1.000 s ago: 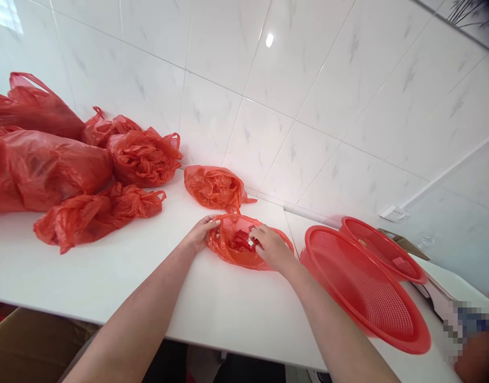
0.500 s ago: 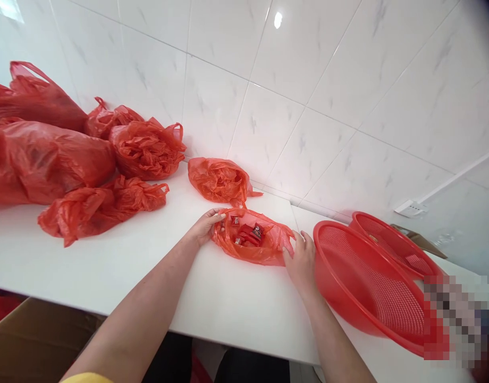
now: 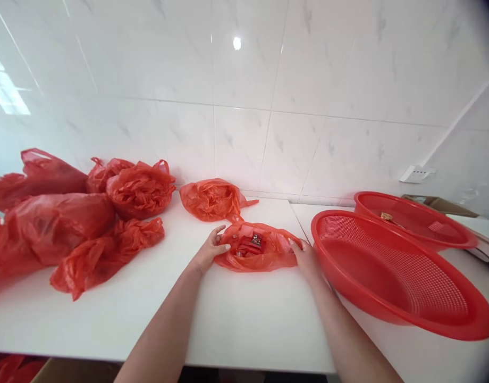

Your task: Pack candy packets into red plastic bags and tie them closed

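Note:
A red plastic bag lies on the white table with its mouth spread wide. Inside it are several small red wrapped packets, one with a dark printed picture. At the bag's left end is my left hand, its thumb and forefinger apart and touching the rim. My right hand grips the rim at the right end, fingers closed on the plastic.
Several full red plastic bags are piled on the left of the table. Another crumpled red bag sits by the tiled wall. To the right stand a large red basket and a second red basket behind it. A socket is on the wall.
The camera view has tilted up and levelled. My left thumb and forefinger have spread apart at the bag's rim. My right hand still holds the other end.

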The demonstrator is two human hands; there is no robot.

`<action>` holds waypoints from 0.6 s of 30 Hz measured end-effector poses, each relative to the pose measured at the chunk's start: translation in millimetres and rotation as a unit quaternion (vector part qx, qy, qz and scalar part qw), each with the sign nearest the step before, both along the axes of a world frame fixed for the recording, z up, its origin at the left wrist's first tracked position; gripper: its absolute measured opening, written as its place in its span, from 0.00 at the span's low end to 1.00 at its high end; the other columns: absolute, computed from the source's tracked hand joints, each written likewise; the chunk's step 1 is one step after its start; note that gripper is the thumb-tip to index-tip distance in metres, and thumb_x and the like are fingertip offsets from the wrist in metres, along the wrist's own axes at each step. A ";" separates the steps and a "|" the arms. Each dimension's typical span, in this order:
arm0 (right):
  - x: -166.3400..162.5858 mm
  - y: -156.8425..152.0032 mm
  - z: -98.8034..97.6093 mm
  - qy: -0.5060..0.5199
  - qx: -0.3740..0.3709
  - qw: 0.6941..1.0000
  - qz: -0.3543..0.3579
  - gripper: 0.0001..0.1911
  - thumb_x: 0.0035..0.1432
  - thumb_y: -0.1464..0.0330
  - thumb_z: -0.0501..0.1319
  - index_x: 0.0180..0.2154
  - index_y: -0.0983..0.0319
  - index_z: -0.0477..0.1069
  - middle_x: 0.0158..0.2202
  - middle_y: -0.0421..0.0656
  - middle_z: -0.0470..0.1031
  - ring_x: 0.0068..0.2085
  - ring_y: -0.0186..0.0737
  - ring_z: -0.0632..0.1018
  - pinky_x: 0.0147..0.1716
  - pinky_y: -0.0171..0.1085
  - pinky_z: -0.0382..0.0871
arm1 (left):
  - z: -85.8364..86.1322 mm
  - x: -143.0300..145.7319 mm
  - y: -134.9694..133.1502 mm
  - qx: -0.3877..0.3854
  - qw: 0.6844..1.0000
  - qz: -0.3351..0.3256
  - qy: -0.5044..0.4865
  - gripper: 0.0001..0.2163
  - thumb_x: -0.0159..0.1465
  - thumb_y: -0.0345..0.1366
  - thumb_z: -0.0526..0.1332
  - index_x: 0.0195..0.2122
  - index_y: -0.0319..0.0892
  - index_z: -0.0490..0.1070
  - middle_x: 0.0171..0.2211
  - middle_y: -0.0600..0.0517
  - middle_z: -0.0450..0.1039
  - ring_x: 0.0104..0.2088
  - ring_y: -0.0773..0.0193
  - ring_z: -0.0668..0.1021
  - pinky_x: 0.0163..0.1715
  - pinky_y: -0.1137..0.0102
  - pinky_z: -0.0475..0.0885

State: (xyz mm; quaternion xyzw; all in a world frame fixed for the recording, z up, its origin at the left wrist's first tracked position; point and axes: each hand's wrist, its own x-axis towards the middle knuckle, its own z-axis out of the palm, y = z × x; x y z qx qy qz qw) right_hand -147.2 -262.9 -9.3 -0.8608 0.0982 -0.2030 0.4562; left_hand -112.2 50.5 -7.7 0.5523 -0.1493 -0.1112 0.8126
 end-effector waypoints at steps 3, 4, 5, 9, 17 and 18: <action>-4.7 0.5 3.1 -0.022 0.037 0.999 0.013 0.17 0.53 0.53 0.55 0.28 0.60 0.69 0.26 0.42 0.72 0.30 0.43 0.72 0.29 0.37 0.63 | 2.2 -4.2 -4.6 0.071 0.997 0.016 -0.040 0.42 0.51 0.35 0.69 0.64 0.51 0.47 0.62 0.42 0.57 0.60 0.50 0.65 0.54 0.57 0.65; -6.0 0.7 4.4 -0.028 0.058 0.998 0.016 0.17 0.53 0.53 0.56 0.28 0.60 0.69 0.26 0.42 0.73 0.30 0.43 0.73 0.30 0.37 0.63 | 2.6 -5.9 -7.7 0.101 0.993 0.023 -0.052 0.43 0.52 0.34 0.68 0.65 0.52 0.45 0.64 0.43 0.54 0.61 0.51 0.63 0.55 0.58 0.65; -7.3 0.6 5.7 -0.035 0.083 0.996 0.019 0.16 0.52 0.53 0.56 0.28 0.60 0.70 0.26 0.42 0.73 0.30 0.43 0.73 0.30 0.38 0.64 | 2.7 -7.6 -11.4 0.134 0.988 0.036 -0.064 0.43 0.52 0.32 0.67 0.65 0.53 0.45 0.64 0.44 0.54 0.61 0.52 0.63 0.54 0.59 0.65; -11.5 -2.7 7.1 -0.049 0.190 0.980 0.020 0.14 0.51 0.57 0.58 0.25 0.61 0.70 0.27 0.42 0.73 0.32 0.41 0.73 0.31 0.36 0.63 | -1.5 -10.9 -24.4 0.261 0.945 0.145 -0.131 0.35 0.52 0.28 0.63 0.62 0.52 0.56 0.55 0.46 0.65 0.54 0.55 0.70 0.51 0.61 0.66; -9.2 -8.8 0.1 -0.077 0.357 0.928 0.072 0.15 0.50 0.58 0.62 0.20 0.61 0.66 0.21 0.37 0.66 0.23 0.31 0.64 0.23 0.33 0.56 | -2.8 -1.3 1.3 0.188 0.924 0.334 0.009 0.20 0.50 0.36 0.67 0.45 0.46 0.71 0.30 0.54 0.71 0.23 0.69 0.71 0.23 0.73 0.64; -8.0 -9.2 -1.2 -0.080 0.360 0.927 0.071 0.16 0.50 0.57 0.62 0.20 0.61 0.66 0.21 0.37 0.66 0.22 0.30 0.64 0.23 0.33 0.56 | -1.7 0.3 3.6 0.135 0.937 0.321 0.033 0.18 0.49 0.36 0.68 0.42 0.44 0.71 0.26 0.56 0.70 0.21 0.70 0.69 0.22 0.74 0.63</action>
